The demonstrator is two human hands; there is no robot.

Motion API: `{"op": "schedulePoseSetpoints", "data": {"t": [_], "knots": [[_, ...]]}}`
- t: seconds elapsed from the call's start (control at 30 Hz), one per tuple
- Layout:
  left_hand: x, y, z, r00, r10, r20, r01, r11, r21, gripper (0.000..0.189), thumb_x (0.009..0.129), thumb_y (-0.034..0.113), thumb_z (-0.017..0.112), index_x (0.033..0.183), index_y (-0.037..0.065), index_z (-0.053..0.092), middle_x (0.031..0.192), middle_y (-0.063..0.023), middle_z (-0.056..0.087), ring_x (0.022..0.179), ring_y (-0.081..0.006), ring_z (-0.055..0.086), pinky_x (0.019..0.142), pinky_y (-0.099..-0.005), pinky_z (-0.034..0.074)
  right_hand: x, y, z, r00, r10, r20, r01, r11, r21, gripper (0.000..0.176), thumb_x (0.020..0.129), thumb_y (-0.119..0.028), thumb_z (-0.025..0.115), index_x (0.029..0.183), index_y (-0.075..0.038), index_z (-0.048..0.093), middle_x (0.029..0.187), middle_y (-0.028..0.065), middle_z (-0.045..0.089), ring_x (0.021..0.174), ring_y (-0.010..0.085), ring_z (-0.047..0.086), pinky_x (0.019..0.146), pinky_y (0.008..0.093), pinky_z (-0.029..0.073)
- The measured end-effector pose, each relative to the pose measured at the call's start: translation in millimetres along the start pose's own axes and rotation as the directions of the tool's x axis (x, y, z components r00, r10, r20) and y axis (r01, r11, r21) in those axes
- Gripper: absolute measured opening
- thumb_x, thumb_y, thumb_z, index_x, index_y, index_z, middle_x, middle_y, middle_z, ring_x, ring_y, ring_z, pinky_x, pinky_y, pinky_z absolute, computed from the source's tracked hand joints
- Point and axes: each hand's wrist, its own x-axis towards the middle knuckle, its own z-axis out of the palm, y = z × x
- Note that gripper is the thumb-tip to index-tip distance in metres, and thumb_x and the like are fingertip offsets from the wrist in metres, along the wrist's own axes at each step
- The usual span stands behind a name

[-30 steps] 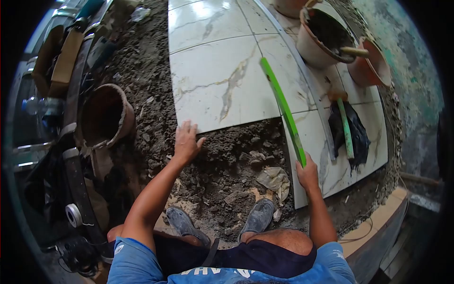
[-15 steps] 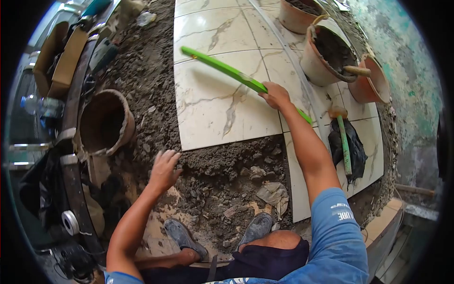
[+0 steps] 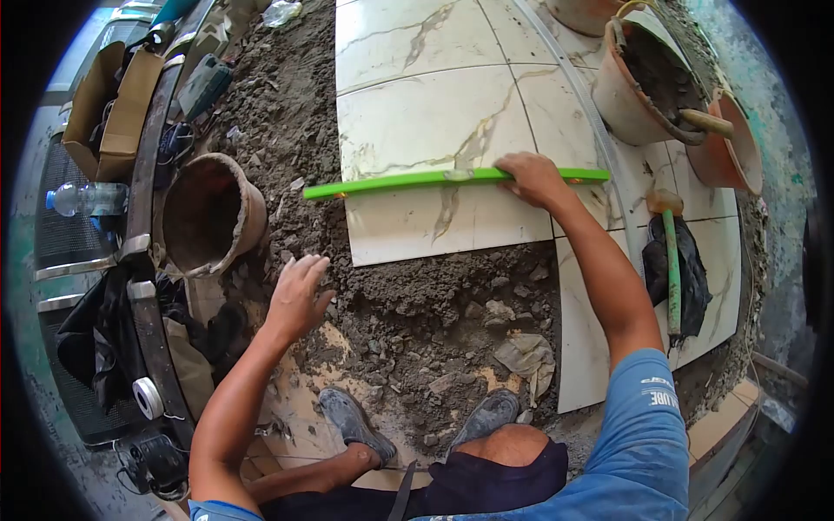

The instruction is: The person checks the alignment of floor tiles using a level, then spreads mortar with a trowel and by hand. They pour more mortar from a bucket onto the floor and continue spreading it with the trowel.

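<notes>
Across the marbled floor tile (image 3: 417,130), left to right: free left hand (image 3: 298,295), green spirit level (image 3: 391,183), gripping right hand (image 3: 532,180).
I have the left hand released, fingers spread, off the tile's near-left corner. The level spans the tile and overhangs its left edge; I can't tell whether it sits flush, and I'd judge a true reading wants it flat and grit-free. The right hand grasps it near the tile's right edge; light pressure should serve. Beyond the tile's near-right corner, the blue sleeve (image 3: 638,425) reads "LUBE"; other lettering is unclear.
</notes>
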Motion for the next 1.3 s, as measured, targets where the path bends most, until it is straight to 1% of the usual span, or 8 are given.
{"op": "schedulePoseSetpoints", "data": {"t": [0.17, 0.33, 0.5, 0.63, 0.87, 1.07, 1.17, 1.3], "knots": [[-36.4, -5.7, -3.0, 0.989, 0.003, 0.146, -0.003, 1.000, 0.001, 0.059, 0.078, 0.019, 0.075, 0.130, 0.005, 0.050, 0.129, -0.0165, 0.052, 0.123, -0.0335, 0.049, 0.109, -0.0468, 0.035, -31.4, -7.4, -1.2, 0.997, -0.059, 0.044, 0.059, 0.998, 0.015, 0.029, 0.082, -0.027, 0.070, 0.107, -0.014, 0.065, 0.102, 0.0046, 0.066, 0.102, 0.0259, 0.062, 0.086, 0.0415, 0.049], [-59.6, -21.7, -5.3, 0.984, -0.069, 0.167, 0.076, 0.996, -0.040, 0.056, 0.079, 0.021, 0.074, 0.127, 0.003, 0.052, 0.127, -0.0186, 0.056, 0.119, -0.0349, 0.052, 0.107, -0.0459, 0.037, -33.6, -11.8, -0.7, 0.993, -0.090, 0.073, 0.092, 0.996, -0.012, 0.030, 0.082, -0.027, 0.070, 0.108, -0.013, 0.065, 0.105, 0.0041, 0.066, 0.103, 0.0243, 0.061, 0.087, 0.0396, 0.049], [-63.1, -29.6, -9.3, 0.970, -0.158, 0.183, 0.166, 0.986, -0.026, 0.054, 0.083, 0.024, 0.071, 0.128, 0.004, 0.051, 0.128, -0.0179, 0.056, 0.119, -0.0345, 0.053, 0.105, -0.0435, 0.039, -35.0, -11.3, -0.1, 0.990, -0.128, 0.060, 0.129, 0.991, -0.016, 0.031, 0.083, -0.028, 0.069, 0.110, -0.013, 0.065, 0.108, 0.0037, 0.066, 0.104, 0.0246, 0.061, 0.087, 0.0387, 0.050], [-71.8, -29.0, -14.1, 0.974, -0.151, 0.166, 0.161, 0.986, -0.049, 0.053, 0.083, 0.024, 0.071, 0.129, 0.005, 0.052, 0.127, -0.0172, 0.057, 0.116, -0.0343, 0.054, 0.101, -0.0421, 0.043, -34.2, -17.4, 0.5, 0.991, -0.119, 0.064, 0.122, 0.992, -0.042, 0.032, 0.083, -0.029, 0.069, 0.111, -0.014, 0.065, 0.108, 0.0039, 0.066, 0.104, 0.0247, 0.061, 0.087, 0.0380, 0.050], [-98.2, -31.0, -27.7, 0.962, -0.159, 0.222, 0.189, 0.974, -0.122, 0.055, 0.080, 0.018, 0.072, 0.129, 0.005, 0.051, 0.125, -0.0176, 0.057, 0.114, -0.0361, 0.055, 0.098, -0.0416, 0.045, -37.4, -12.7, 3.1, 0.995, -0.088, 0.046, 0.091, 0.994, -0.067, 0.032, 0.084, -0.032, 0.068, 0.111, -0.015, 0.065, 0.108, 0.0035, 0.066, 0.104, 0.0241, 0.061, 0.087, 0.0377, 0.050], [-123.3, -40.1, -31.3, 0.942, -0.225, 0.248, 0.267, 0.952, -0.151, 0.053, 0.079, 0.012, 0.073, 0.127, 0.001, 0.053, 0.120, -0.0206, 0.059, 0.113, -0.0389, 0.055, 0.098, -0.0406, 0.045, -37.1, -12.0, 3.6, 0.995, -0.089, 0.049, 0.092, 0.993, -0.072, 0.032, 0.084, -0.033, 0.068, 0.111, -0.015, 0.065, 0.106, 0.0029, 0.065, 0.104, 0.0233, 0.061, 0.087, 0.0372, 0.050], [-134.5, -40.7, -33.3, 0.932, -0.217, 0.292, 0.258, 0.959, -0.113, 0.056, 0.079, 0.015, 0.073, 0.129, 0.003, 0.050, 0.121, -0.0184, 0.058, 0.112, -0.0373, 0.055, 0.097, -0.0408, 0.045, -37.4, -10.8, 6.2, 0.995, -0.094, 0.030, 0.096, 0.993, -0.069, 0.031, 0.084, -0.033, 0.068, 0.111, -0.016, 0.065, 0.106, 0.0025, 0.065, 0.104, 0.0229, 0.061, 0.087, 0.0371, 0.050], [-149.6, -38.9, -37.0, 0.911, -0.218, 0.351, 0.273, 0.955, -0.116, 0.056, 0.078, 0.015, 0.074, 0.128, 0.003, 0.051, 0.121, -0.0191, 0.058, 0.113, -0.0375, 0.055, 0.097, -0.0408, 0.045, -38.3, -10.1, 8.0, 0.995, -0.098, 0.022, 0.099, 0.993, -0.070, 0.031, 0.084, -0.032, 0.068, 0.110, -0.016, 0.064, 0.105, 0.0021, 0.065, 0.103, 0.0222, 0.061, 0.086, 0.0371, 0.051]]}}
